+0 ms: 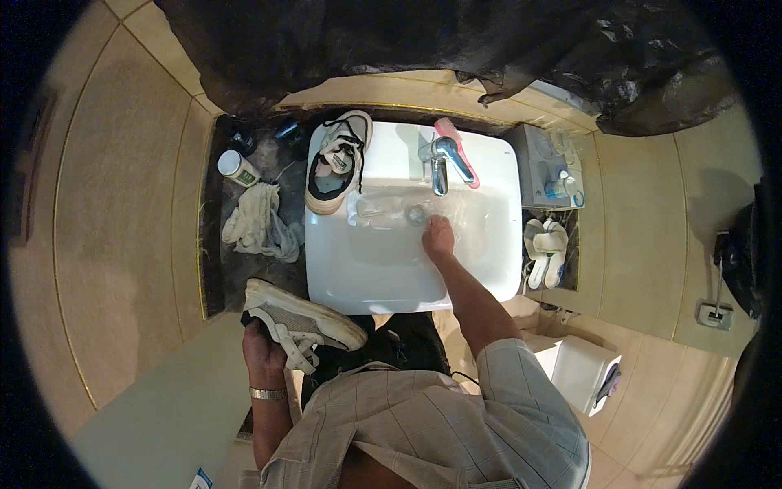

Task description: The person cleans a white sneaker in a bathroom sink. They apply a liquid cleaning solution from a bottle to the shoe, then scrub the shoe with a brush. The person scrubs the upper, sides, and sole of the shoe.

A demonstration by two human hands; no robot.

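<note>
Gripping a grey sneaker [303,323] from beneath at lower left, fingers closed round its sole, the left hand [262,349] keeps it clear of the white sink [489,281], where the right hand [438,238] reaches toward the drain, fingers loosely curled and empty.

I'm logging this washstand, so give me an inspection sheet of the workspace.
Surface: white sink, dark counter.
Job's things: grey shoe in the left hand; second shoe on the sink rim.
Clutter: rag, jar, pink brush, slippers.
Grippers: left hand grips the grey shoe; right hand in the basin by the drain, under the tap.
Cables: nothing seen.
Surroundings: beige tiled walls, black plastic sheet.
</note>
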